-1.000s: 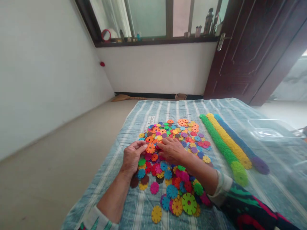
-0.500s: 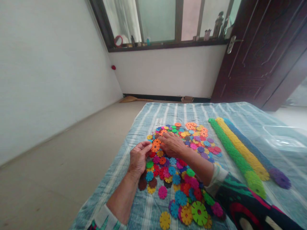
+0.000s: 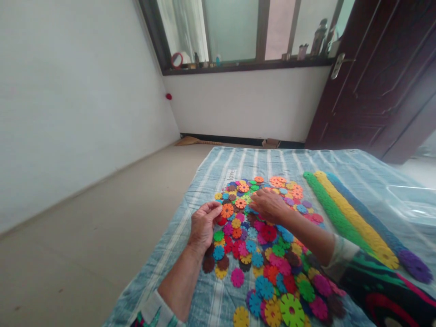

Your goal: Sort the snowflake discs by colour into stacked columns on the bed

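The left hand [image 3: 205, 225] pinches an orange, notched plastic disc [image 3: 227, 210] above the multicoloured disc pile's [image 3: 269, 233] left side. The right hand [image 3: 269, 205] curls over the pile – its grip hidden. Beyond, the blue-and-white striped cloth [image 3: 260, 159] reads "love".

Loose discs [image 3: 268, 233] are lying on the cloth [image 3: 282, 161] left of three disc rows [image 3: 352, 215]; a container [image 3: 413, 204] is sitting to the rows' right.

White walls [image 3: 78, 91] meet a beige floor [image 3: 129, 204], with a dark-framed window [image 3: 233, 32] beside a dark red door [image 3: 368, 91].
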`<state>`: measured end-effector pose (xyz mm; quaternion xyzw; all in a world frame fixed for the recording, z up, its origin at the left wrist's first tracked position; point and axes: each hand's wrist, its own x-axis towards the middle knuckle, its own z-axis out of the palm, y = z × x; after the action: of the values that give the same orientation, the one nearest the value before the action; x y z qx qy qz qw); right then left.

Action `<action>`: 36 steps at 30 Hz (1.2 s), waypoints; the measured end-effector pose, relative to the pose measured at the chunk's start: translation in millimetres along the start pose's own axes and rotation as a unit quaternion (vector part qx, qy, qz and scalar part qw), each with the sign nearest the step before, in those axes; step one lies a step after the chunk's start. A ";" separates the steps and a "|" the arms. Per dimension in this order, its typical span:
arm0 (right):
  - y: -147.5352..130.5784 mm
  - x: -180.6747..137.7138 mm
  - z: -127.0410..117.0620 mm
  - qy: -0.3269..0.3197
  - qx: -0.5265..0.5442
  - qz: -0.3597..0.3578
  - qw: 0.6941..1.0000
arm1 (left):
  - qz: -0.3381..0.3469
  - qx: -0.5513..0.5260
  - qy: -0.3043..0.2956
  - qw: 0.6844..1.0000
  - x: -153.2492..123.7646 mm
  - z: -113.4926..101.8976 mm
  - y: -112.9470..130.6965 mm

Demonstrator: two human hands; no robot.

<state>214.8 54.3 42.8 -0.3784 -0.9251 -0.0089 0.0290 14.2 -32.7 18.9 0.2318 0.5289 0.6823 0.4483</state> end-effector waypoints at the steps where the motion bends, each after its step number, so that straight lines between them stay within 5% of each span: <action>1: -3.9 4.8 -0.8 0.007 0.004 -0.008 1.000 | 0.001 0.000 -0.002 1.000 0.2 -0.3 -0.4; 7: -27.7 46.1 5.9 0.021 0.016 -0.065 0.998 | 0.005 0.003 -0.005 1.000 2.0 -3.3 -1.2; 12: -3.2 60.2 12.6 0.012 0.015 -0.021 1.000 | -0.003 -0.033 -0.001 0.999 4.5 -5.0 1.0; 16: 4.8 46.3 12.1 0.020 0.020 0.014 1.000 | -0.015 -0.064 0.005 0.998 6.2 -4.7 2.6; 22: -15.2 17.5 10.7 0.006 0.060 -0.097 0.993 | -0.018 -0.084 0.006 0.996 5.9 -3.6 4.0; 28: -9.1 -1.1 8.8 0.003 0.034 -0.023 0.999 | -0.010 -0.079 -0.002 0.997 5.9 -3.3 4.1; 33: -26.6 -24.7 12.5 0.023 0.059 -0.132 0.989 | -0.007 -0.088 -0.009 0.996 7.0 -2.0 2.8; 36: -27.1 -32.1 13.8 0.029 0.053 -0.108 0.992 | -0.007 -0.081 -0.008 0.997 7.3 -1.5 2.5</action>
<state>218.0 13.0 27.2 -0.2743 -0.9584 0.0257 0.0746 8.5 -27.2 19.6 0.1963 0.4695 0.7177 0.4753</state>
